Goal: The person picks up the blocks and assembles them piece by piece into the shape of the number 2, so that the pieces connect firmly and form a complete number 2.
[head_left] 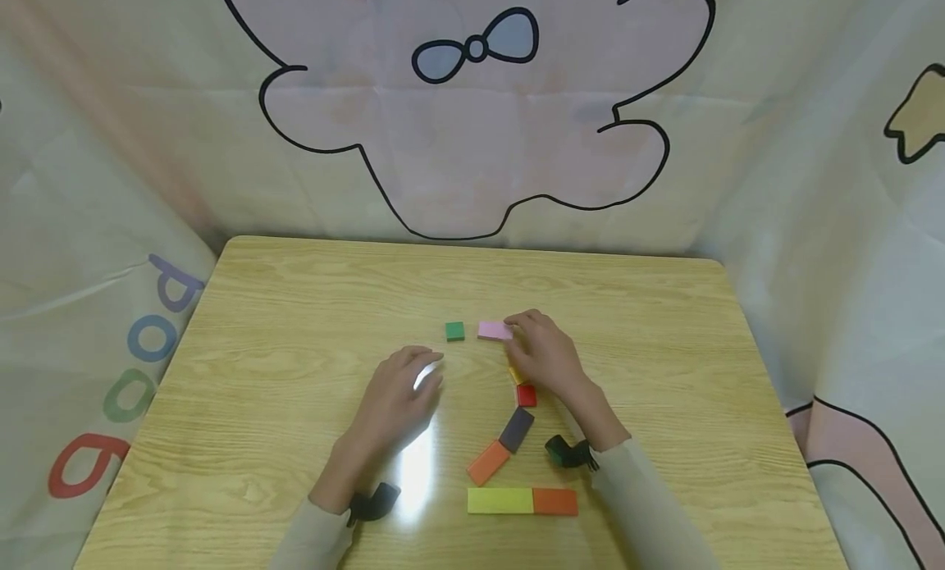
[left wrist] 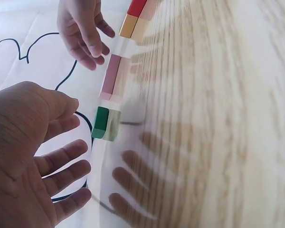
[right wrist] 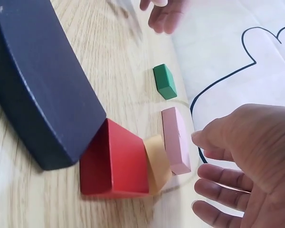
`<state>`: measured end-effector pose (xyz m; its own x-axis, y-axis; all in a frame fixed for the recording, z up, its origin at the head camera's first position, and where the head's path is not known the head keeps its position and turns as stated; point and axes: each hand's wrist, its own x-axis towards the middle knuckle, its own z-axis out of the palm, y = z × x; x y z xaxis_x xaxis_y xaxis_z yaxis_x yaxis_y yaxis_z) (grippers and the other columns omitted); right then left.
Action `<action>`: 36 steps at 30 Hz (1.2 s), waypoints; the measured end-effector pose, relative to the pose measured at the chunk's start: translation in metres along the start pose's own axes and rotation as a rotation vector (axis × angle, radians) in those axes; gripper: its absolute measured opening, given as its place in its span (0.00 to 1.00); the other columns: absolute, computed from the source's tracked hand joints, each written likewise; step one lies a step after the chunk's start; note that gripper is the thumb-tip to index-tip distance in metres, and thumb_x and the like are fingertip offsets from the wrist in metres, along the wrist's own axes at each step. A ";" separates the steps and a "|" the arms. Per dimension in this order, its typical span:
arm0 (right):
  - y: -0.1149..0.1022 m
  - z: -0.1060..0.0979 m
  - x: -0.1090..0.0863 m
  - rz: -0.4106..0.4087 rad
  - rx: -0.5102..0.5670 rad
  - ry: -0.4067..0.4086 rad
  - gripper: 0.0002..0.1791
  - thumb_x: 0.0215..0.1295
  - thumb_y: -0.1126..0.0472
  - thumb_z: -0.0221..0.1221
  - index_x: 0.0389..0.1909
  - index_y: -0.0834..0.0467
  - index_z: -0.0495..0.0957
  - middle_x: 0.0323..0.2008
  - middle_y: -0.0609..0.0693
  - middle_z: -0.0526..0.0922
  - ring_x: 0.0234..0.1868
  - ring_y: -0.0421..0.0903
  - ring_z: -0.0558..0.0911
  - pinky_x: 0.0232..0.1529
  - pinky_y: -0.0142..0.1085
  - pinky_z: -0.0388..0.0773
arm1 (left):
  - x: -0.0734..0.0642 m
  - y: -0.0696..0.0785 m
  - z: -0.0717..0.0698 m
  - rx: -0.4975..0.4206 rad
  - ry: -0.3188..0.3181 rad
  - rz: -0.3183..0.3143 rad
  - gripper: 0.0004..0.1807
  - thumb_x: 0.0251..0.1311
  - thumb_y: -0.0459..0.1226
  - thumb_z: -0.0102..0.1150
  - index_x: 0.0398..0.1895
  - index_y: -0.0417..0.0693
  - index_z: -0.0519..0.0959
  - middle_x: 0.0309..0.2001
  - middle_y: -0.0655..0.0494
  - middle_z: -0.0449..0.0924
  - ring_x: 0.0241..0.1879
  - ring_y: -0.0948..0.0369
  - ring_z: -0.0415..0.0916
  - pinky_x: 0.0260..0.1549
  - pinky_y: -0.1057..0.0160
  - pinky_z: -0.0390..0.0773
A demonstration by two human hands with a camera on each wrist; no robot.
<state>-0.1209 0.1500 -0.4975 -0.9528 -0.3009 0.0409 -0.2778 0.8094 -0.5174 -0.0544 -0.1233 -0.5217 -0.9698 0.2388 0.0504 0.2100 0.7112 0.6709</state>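
My left hand (head_left: 399, 389) hovers over the table left of the blocks, its fingers loosely spread and nothing in them. The small green block (left wrist: 100, 121) lies just beyond those fingertips in the left wrist view. My right hand (head_left: 545, 350) is beside the right end of the pink block (head_left: 492, 330), and the right wrist view shows its relaxed fingers holding nothing. Partly covered by that hand in the head view is a yellow-orange block (right wrist: 156, 164). It adjoins a red block (head_left: 526, 395), followed by a dark blue-grey block (head_left: 516, 430) and an orange block (head_left: 489, 462) in a bent line.
Nearer the front, a yellow-green block (head_left: 500, 500) and another orange block (head_left: 555, 502) lie end to end. The wooden table (head_left: 295, 307) meets printed cloth (head_left: 458, 143) along its back edge. Dark wrist cameras (head_left: 375, 502) are strapped at both cuffs.
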 end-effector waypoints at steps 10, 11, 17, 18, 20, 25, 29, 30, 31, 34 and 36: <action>-0.005 0.006 0.008 -0.005 0.000 -0.047 0.22 0.71 0.60 0.66 0.64 0.61 0.81 0.62 0.58 0.84 0.64 0.58 0.83 0.63 0.54 0.83 | 0.002 0.003 0.004 -0.002 0.012 0.009 0.19 0.79 0.48 0.54 0.67 0.58 0.80 0.64 0.62 0.80 0.67 0.55 0.76 0.68 0.48 0.76; -0.005 0.007 0.009 -0.007 -0.001 -0.048 0.23 0.71 0.61 0.66 0.64 0.61 0.80 0.62 0.59 0.84 0.63 0.58 0.83 0.62 0.54 0.83 | 0.002 0.003 0.004 -0.002 0.016 0.012 0.19 0.79 0.47 0.54 0.67 0.57 0.80 0.64 0.61 0.80 0.67 0.54 0.77 0.68 0.47 0.76; -0.008 0.013 0.013 0.013 -0.021 -0.054 0.23 0.70 0.60 0.67 0.64 0.59 0.81 0.56 0.59 0.84 0.54 0.55 0.84 0.51 0.49 0.85 | 0.001 0.005 0.004 0.002 0.015 0.006 0.20 0.79 0.48 0.54 0.68 0.57 0.80 0.64 0.61 0.80 0.67 0.54 0.76 0.68 0.47 0.76; -0.008 0.014 0.013 0.017 -0.024 -0.053 0.23 0.70 0.60 0.68 0.64 0.59 0.82 0.55 0.59 0.84 0.53 0.55 0.83 0.50 0.48 0.85 | 0.001 0.005 0.004 0.000 0.013 0.004 0.20 0.79 0.48 0.53 0.68 0.57 0.80 0.64 0.61 0.79 0.67 0.54 0.76 0.68 0.47 0.76; -0.008 0.015 0.013 0.022 -0.030 -0.049 0.22 0.70 0.60 0.68 0.63 0.59 0.82 0.54 0.59 0.84 0.53 0.55 0.83 0.49 0.48 0.85 | 0.001 0.005 0.004 0.000 0.015 0.013 0.20 0.79 0.48 0.53 0.68 0.57 0.80 0.64 0.61 0.80 0.67 0.54 0.76 0.68 0.47 0.76; -0.008 0.016 0.012 0.023 -0.043 -0.059 0.21 0.71 0.59 0.67 0.63 0.59 0.83 0.53 0.58 0.85 0.52 0.54 0.83 0.47 0.46 0.85 | 0.001 0.003 0.003 -0.002 0.016 0.017 0.20 0.79 0.47 0.54 0.67 0.57 0.80 0.64 0.60 0.80 0.66 0.54 0.77 0.68 0.47 0.76; -0.007 0.018 0.011 0.021 -0.047 -0.075 0.21 0.72 0.58 0.66 0.63 0.60 0.82 0.53 0.58 0.85 0.52 0.54 0.84 0.47 0.46 0.85 | 0.000 0.002 0.003 -0.003 0.010 0.015 0.20 0.79 0.47 0.54 0.67 0.57 0.80 0.64 0.60 0.80 0.66 0.54 0.77 0.68 0.47 0.76; -0.007 0.018 0.011 0.019 -0.048 -0.079 0.21 0.72 0.58 0.66 0.63 0.60 0.82 0.53 0.58 0.85 0.52 0.54 0.84 0.47 0.46 0.85 | 0.000 0.001 0.003 -0.003 0.009 0.017 0.20 0.79 0.47 0.54 0.67 0.57 0.80 0.64 0.60 0.80 0.66 0.54 0.77 0.68 0.47 0.76; -0.007 0.018 0.010 0.017 -0.048 -0.084 0.21 0.72 0.58 0.66 0.63 0.60 0.82 0.53 0.58 0.85 0.53 0.55 0.84 0.48 0.47 0.85 | 0.000 0.001 0.003 -0.003 0.009 0.019 0.20 0.79 0.47 0.54 0.68 0.57 0.80 0.64 0.59 0.80 0.66 0.54 0.77 0.68 0.47 0.76; -0.007 0.019 0.008 0.013 -0.046 -0.095 0.20 0.73 0.59 0.66 0.62 0.60 0.82 0.54 0.58 0.84 0.54 0.54 0.83 0.50 0.48 0.86 | 0.000 0.001 0.002 -0.003 0.010 0.024 0.19 0.79 0.47 0.54 0.67 0.57 0.80 0.64 0.59 0.81 0.66 0.54 0.77 0.68 0.47 0.76; -0.008 0.019 0.007 0.007 -0.041 -0.099 0.20 0.73 0.59 0.66 0.62 0.60 0.83 0.54 0.58 0.84 0.55 0.55 0.83 0.51 0.49 0.85 | 0.000 0.001 0.002 -0.003 0.012 0.028 0.19 0.79 0.46 0.54 0.67 0.56 0.80 0.63 0.59 0.81 0.66 0.54 0.77 0.68 0.47 0.76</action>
<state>-0.1227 0.1319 -0.5095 -0.9386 -0.3415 -0.0483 -0.2776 0.8312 -0.4818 -0.0541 -0.1213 -0.5225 -0.9650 0.2506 0.0779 0.2366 0.7024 0.6714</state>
